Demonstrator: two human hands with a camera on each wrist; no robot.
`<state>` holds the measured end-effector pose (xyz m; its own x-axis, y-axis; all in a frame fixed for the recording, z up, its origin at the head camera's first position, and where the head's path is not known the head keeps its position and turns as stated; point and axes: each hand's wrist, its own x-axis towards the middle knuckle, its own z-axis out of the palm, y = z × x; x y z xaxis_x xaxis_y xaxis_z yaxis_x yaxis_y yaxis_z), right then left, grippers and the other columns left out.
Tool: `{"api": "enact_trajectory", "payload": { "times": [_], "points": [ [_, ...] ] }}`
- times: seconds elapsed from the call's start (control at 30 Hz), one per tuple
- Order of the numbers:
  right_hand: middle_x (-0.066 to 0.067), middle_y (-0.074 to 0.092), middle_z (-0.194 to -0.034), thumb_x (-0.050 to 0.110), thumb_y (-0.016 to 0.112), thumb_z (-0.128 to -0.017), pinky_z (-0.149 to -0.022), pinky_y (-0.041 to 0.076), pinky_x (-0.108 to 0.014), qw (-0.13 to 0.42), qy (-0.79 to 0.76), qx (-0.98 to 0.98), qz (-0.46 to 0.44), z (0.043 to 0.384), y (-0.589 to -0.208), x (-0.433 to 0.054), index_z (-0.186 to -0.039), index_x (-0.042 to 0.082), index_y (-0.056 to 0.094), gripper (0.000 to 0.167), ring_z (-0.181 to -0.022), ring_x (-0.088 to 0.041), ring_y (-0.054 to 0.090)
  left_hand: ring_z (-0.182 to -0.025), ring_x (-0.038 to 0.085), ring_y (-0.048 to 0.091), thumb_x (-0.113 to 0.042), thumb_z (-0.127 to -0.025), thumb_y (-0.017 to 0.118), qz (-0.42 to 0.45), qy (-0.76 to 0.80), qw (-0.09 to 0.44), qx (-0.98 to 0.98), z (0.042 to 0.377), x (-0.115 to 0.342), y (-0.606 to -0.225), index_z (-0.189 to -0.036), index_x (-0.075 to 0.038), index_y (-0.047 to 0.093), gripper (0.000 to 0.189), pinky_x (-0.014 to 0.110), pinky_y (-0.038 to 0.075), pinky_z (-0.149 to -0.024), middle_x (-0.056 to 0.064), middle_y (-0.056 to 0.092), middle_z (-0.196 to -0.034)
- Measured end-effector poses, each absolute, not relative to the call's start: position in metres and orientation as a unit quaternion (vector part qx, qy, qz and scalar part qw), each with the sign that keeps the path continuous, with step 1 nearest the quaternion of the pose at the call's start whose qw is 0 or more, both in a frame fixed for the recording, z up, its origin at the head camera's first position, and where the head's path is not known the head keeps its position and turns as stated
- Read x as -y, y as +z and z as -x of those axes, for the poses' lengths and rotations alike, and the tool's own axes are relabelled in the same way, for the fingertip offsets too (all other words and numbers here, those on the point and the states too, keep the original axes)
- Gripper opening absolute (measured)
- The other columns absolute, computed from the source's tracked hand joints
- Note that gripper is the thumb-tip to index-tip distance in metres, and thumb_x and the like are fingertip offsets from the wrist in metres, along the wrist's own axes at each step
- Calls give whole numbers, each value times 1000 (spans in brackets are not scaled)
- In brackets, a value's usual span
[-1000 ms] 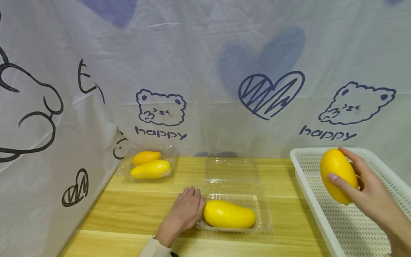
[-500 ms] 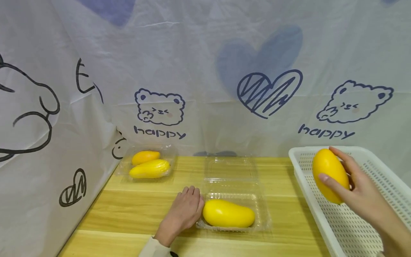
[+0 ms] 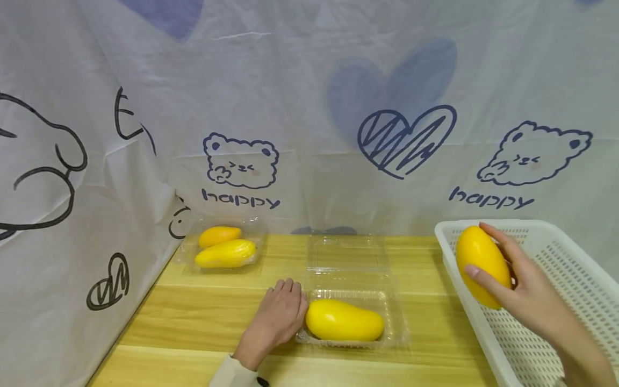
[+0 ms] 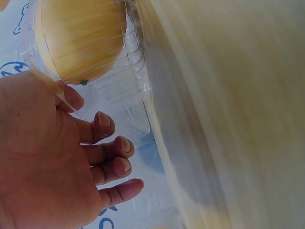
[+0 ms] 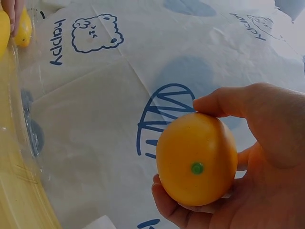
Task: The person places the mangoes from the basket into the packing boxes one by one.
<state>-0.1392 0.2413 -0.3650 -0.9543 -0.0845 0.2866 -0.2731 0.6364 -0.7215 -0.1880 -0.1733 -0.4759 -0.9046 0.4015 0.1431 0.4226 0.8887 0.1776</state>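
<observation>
My right hand point(image 3: 527, 285) grips a yellow mango point(image 3: 483, 266) above the left side of a white basket; the thumb lies on its near side. From the right wrist, the mango point(image 5: 196, 160) shows a green stem spot. My left hand point(image 3: 278, 317) rests on the table against the left side of a clear plastic clamshell container point(image 3: 394, 322), which has its lid point(image 3: 348, 255) folded back. A second mango point(image 3: 344, 321) lies in that container. In the left wrist view the thumb point(image 4: 71, 98) is at the container's edge, and the other fingers are loosely bent around nothing.
At the back left, another clear container point(image 3: 261, 231) holds two yellow mangoes point(image 3: 226, 254). The white perforated basket point(image 3: 464, 301) stands on the right. A printed cloth point(image 3: 309, 107) hangs behind the wooden table point(image 3: 193, 322).
My right hand has carried the mango leftward over the basket, toward its left rim. The left hand and the container beside it have stayed in place.
</observation>
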Motion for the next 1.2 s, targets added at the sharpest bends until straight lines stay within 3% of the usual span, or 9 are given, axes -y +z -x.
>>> {"api": "enact_trajectory", "payload": {
  "times": [0.57, 0.83, 1.2],
  "points": [
    [-26, 46, -145, 27, 72, -97, -65, 55, -30, 111, 398, 905, -100, 138, -363, -215, -162, 18, 25, 81, -107, -41, 57, -85, 27, 47, -20, -108, 41, 213, -106, 55, 970, 187, 172, -473, -94, -3, 54, 26, 44, 44, -75, 10, 49, -89],
    [-25, 44, -149, 34, 72, -97, -75, 55, -47, 83, 397, 909, -98, 140, -367, -203, -162, 18, 28, 81, -111, -43, 57, -83, 26, 44, -19, -108, 41, 215, -109, 51, 969, 186, 172, -473, -94, -3, 53, 25, 43, 41, -72, 10, 47, -89],
    [-18, 50, -145, 34, 77, -93, -75, 53, -38, 94, 383, 910, -126, 141, -373, -189, -158, 15, 37, 78, -103, -32, 59, -83, 26, 44, -20, -109, 40, 214, -111, 40, 970, 186, 172, -472, -94, -4, 53, 26, 42, 41, -73, 10, 46, -89]
  ]
}}
